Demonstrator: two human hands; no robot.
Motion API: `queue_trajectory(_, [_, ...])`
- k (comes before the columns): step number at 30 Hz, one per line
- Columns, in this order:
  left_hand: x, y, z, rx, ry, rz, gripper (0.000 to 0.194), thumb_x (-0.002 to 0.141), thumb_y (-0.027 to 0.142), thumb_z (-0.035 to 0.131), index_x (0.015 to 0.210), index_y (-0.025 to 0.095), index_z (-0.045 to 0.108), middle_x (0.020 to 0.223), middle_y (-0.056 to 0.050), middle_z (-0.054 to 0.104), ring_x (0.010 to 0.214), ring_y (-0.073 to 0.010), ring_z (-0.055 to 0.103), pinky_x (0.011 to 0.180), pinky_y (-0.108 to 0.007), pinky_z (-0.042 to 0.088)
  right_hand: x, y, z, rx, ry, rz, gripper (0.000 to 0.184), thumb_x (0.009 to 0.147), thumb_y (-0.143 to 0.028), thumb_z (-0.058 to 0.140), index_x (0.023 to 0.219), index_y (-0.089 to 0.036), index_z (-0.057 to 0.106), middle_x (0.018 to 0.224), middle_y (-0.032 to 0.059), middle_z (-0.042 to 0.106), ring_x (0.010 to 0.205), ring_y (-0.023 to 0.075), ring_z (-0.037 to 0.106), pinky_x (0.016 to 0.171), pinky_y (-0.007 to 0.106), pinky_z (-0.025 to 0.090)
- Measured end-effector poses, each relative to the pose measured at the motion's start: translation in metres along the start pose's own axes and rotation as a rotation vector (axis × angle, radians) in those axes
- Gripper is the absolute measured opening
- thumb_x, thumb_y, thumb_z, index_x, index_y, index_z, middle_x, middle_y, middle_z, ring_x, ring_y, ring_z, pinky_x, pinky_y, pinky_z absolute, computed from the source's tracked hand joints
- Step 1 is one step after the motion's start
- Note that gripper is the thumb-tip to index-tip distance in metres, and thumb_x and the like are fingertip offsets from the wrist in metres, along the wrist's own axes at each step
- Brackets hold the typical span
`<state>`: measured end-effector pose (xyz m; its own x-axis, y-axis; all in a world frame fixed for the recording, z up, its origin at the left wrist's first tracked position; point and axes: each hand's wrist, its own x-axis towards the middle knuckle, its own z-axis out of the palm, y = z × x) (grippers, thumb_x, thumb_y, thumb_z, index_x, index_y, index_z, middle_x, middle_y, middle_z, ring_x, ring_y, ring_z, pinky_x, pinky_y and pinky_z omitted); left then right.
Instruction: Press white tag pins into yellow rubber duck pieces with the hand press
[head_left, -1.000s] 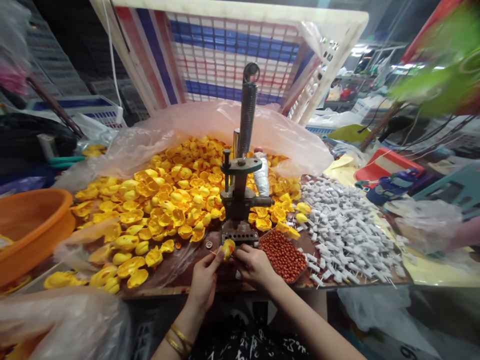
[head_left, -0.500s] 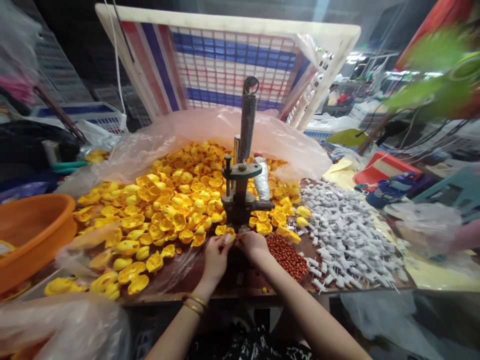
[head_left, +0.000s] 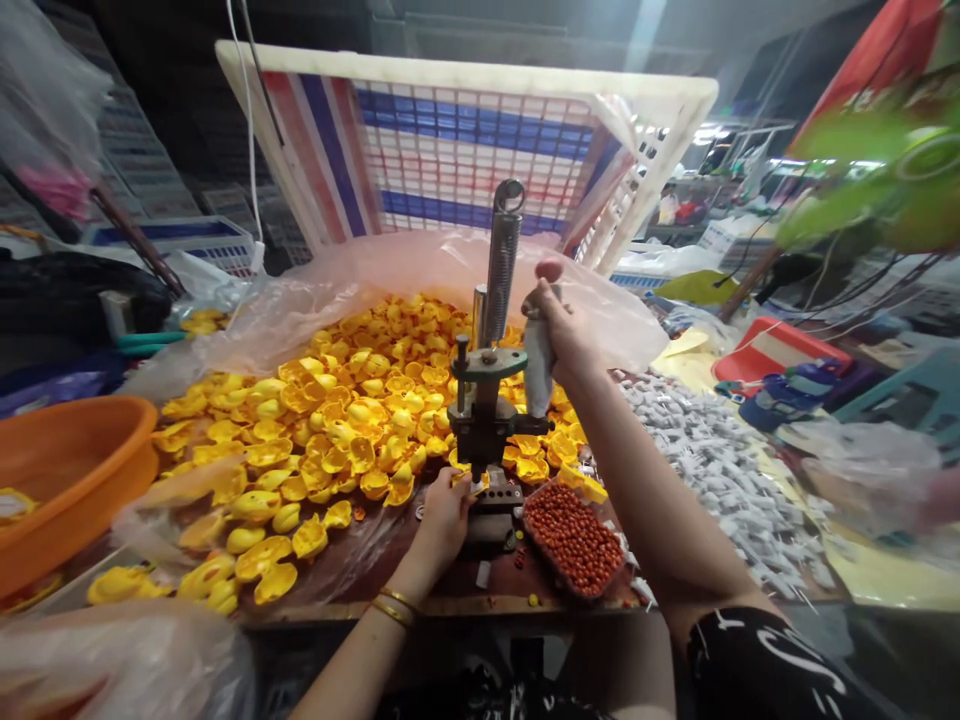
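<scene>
A small hand press [head_left: 486, 420] with a tall spring [head_left: 503, 260] stands at the table's front middle. My right hand [head_left: 559, 325] is closed round the press's taped lever handle [head_left: 537, 370], raised to the right of the spring. My left hand [head_left: 444, 515] sits at the press base [head_left: 499, 498], fingers pinched on a small yellow piece [head_left: 463, 481] under the ram. A heap of yellow plastic shells [head_left: 337, 400] spreads to the left and behind the press.
A tray of red beads [head_left: 574, 538] lies right of the press. Several white pin parts [head_left: 720, 470] cover the right side. An orange basin [head_left: 64, 475] stands at the left. A tilted white crate [head_left: 465, 130] with plastic sheeting rises behind.
My right hand has left the press base and risen to grip the lever handle. My left hand stays at the base with the yellow piece.
</scene>
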<state>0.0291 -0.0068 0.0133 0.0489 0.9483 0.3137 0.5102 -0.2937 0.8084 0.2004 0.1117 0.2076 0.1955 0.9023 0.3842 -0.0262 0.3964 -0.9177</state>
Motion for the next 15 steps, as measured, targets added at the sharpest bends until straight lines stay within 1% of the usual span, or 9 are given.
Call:
queue_trajectory(2, [-0.001,-0.001,0.001,-0.029,-0.001,-0.024,0.019,0.076,0.015,0.052,0.086,0.019,0.067,0.089,-0.007,0.059,0.081,-0.0193,0.056,0.08,-0.035,0.046,-0.047,-0.012,-0.004,-0.047,0.093,-0.199,0.035,0.086,-0.054,0.053,0.083,-0.02,0.058,0.066,-0.0015,0.053,0.056,0.0101,0.052,0.054,0.025,0.045])
queue_trajectory(4, [-0.002,-0.003,0.0,-0.075,-0.007,-0.059,0.018,0.074,0.015,0.054,0.085,0.019,0.068,0.091,-0.007,0.06,0.083,-0.0199,0.057,0.083,-0.037,0.046,-0.087,-0.016,-0.012,-0.037,0.185,-0.354,0.03,0.086,-0.051,0.054,0.081,-0.022,0.057,0.067,-0.0013,0.053,0.059,0.0111,0.054,0.056,0.027,0.046])
queue_trajectory(5, [-0.002,-0.005,0.0,-0.103,-0.009,-0.084,0.018,0.073,0.016,0.056,0.085,0.019,0.069,0.092,-0.007,0.061,0.084,-0.0205,0.058,0.084,-0.038,0.045,-0.097,-0.016,-0.016,-0.029,0.194,-0.385,0.028,0.086,-0.049,0.055,0.079,-0.022,0.057,0.067,-0.0014,0.053,0.059,0.0112,0.053,0.056,0.028,0.047])
queue_trajectory(6, [-0.001,-0.006,-0.002,-0.134,-0.009,-0.113,0.018,0.073,0.019,0.057,0.086,0.019,0.07,0.092,-0.008,0.062,0.086,-0.0214,0.058,0.086,-0.039,0.045,-0.097,-0.015,-0.018,-0.018,0.179,-0.379,0.028,0.086,-0.049,0.055,0.078,-0.022,0.056,0.066,-0.0015,0.052,0.058,0.011,0.053,0.056,0.028,0.046])
queue_trajectory(8, [0.0,-0.008,-0.004,-0.203,-0.002,-0.188,0.02,0.073,0.027,0.06,0.086,0.017,0.072,0.093,-0.01,0.064,0.089,-0.024,0.06,0.088,-0.042,0.045,-0.072,-0.009,-0.018,0.011,0.088,-0.276,0.031,0.086,-0.051,0.053,0.08,-0.021,0.056,0.067,-0.0012,0.053,0.058,0.0102,0.052,0.056,0.026,0.046])
queue_trajectory(10, [0.002,-0.007,-0.007,-0.289,0.0,-0.27,0.03,0.073,0.038,0.062,0.087,0.014,0.073,0.093,-0.012,0.068,0.092,-0.0266,0.062,0.089,-0.044,0.045,-0.03,0.002,-0.013,0.055,-0.001,-0.094,0.037,0.087,-0.055,0.048,0.087,-0.019,0.056,0.07,-0.0005,0.055,0.06,0.0098,0.053,0.057,0.024,0.045])
queue_trajectory(12, [0.004,-0.004,-0.009,-0.384,-0.006,-0.341,0.041,0.07,0.048,0.065,0.089,0.012,0.073,0.094,-0.014,0.071,0.094,-0.0283,0.064,0.089,-0.044,0.047,0.005,0.02,-0.009,0.058,-0.038,0.121,0.041,0.084,-0.056,0.051,0.09,-0.017,0.056,0.07,-0.0005,0.056,0.061,0.0098,0.054,0.058,0.023,0.045])
queue_trajectory(13, [0.004,-0.001,-0.01,-0.428,-0.008,-0.372,0.046,0.067,0.051,0.066,0.09,0.012,0.073,0.095,-0.014,0.073,0.093,-0.0287,0.065,0.088,-0.043,0.048,0.015,0.03,-0.009,0.028,-0.072,0.219,0.041,0.083,-0.056,0.053,0.091,-0.016,0.056,0.07,-0.0001,0.058,0.061,0.0102,0.054,0.058,0.023,0.045])
queue_trajectory(15, [0.003,0.005,-0.014,-0.494,-0.005,-0.425,0.051,0.062,0.054,0.071,0.091,0.012,0.073,0.093,-0.014,0.074,0.089,-0.0287,0.067,0.085,-0.042,0.05,0.015,0.05,-0.018,-0.058,-0.152,0.351,0.042,0.08,-0.055,0.056,0.091,-0.015,0.059,0.071,0.0013,0.061,0.061,0.0117,0.056,0.058,0.023,0.045])
